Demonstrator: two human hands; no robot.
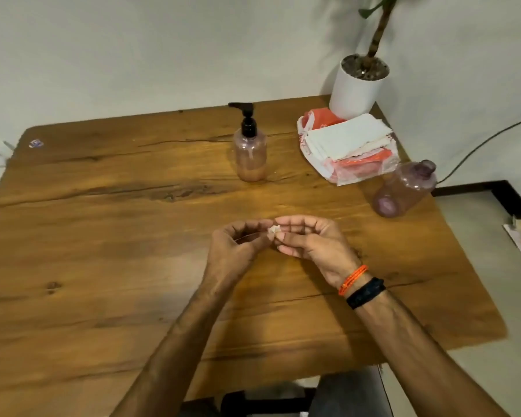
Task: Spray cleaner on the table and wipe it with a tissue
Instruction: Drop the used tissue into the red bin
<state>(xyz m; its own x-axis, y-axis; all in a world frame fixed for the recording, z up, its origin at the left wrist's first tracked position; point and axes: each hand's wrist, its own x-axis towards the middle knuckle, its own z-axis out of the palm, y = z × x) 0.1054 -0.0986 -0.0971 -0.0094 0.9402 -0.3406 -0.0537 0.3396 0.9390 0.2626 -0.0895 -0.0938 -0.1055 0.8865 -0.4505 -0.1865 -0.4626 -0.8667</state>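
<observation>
- Both hands meet over the table's [103,236] middle; left hand [235,248] and right hand [310,242] pinch one small tissue wad [273,229] between curled fingertips.
- Bottle [250,152] stands upright toward the far edge, slightly nearer the left hand.

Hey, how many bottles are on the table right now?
2. A pump bottle stands upright at the back middle of the table; a capless bottle lies tipped over near the right edge, beside the tissue pack.
</observation>
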